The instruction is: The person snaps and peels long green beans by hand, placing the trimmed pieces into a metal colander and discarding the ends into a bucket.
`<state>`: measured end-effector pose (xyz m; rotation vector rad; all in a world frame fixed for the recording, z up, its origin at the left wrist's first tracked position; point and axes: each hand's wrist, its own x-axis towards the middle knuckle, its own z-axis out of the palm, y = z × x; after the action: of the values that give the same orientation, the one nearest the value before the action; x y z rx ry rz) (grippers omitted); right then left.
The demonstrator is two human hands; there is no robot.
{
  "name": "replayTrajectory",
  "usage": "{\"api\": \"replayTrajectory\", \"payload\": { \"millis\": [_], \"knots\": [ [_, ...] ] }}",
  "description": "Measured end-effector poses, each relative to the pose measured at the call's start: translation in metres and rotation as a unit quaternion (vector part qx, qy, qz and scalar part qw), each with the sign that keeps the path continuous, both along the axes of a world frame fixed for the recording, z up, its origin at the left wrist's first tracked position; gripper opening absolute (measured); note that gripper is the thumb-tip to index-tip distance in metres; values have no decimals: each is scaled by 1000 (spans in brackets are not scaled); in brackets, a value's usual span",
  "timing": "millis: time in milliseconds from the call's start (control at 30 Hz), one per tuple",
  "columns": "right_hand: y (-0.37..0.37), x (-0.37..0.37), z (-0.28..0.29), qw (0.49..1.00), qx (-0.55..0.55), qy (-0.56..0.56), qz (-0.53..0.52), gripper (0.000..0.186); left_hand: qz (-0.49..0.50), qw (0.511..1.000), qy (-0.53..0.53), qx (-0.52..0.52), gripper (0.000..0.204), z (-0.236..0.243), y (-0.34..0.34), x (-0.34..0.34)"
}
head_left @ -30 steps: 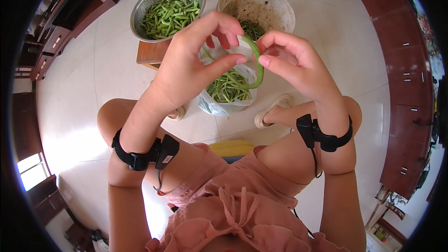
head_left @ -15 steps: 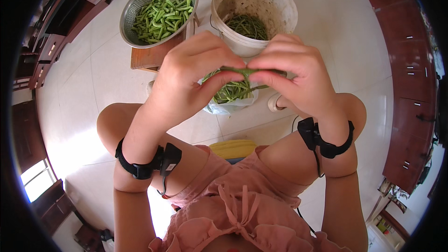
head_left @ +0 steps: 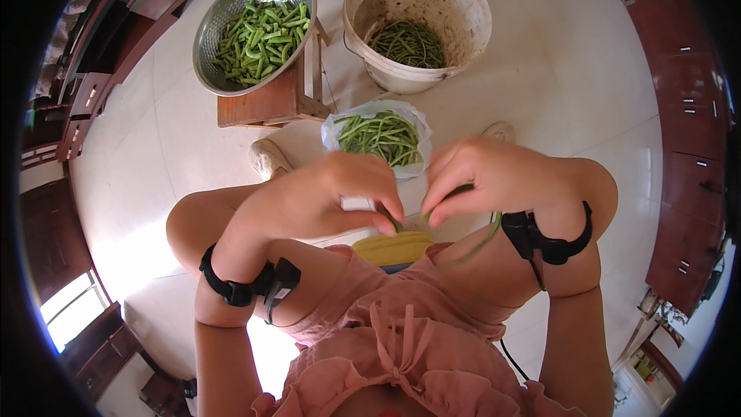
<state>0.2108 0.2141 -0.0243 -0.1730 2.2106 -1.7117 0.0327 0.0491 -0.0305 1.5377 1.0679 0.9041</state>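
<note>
My left hand and my right hand meet close above my lap, both pinching one long green bean. Its short stub shows between the fingertips, and its free end hangs down past my right wrist. Beyond my hands, a white plastic bag of whole green beans lies open on the floor between my feet. A black strap with a small device wraps each wrist.
A metal colander of cut bean pieces stands on a low wooden stool at upper left. A dirty white bucket holding bean scraps stands beside it. Dark wooden cabinets line both sides of the pale tiled floor.
Both hands dropped from above the bag toward my lap and drew together. The curved bean held up a second ago is now pinched low between the fingertips.
</note>
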Motion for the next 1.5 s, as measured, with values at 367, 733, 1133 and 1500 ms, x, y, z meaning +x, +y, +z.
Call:
{"api": "replayTrajectory", "payload": {
  "millis": [367,733,1133,1500],
  "knots": [
    [9,11,42,938,12,-10,-345,31,355,852,291,253,50,-19,87,-5],
    [-2,-9,16,920,-62,45,-384,54,239,940,119,213,34,9,36,7],
    [-10,-15,7,927,-72,118,-348,31,376,912,-11,165,16,6,11,-4],
    [-25,-22,5,913,8,135,-384,16,335,910,176,170,18,10,3,-2]
  ]
}}
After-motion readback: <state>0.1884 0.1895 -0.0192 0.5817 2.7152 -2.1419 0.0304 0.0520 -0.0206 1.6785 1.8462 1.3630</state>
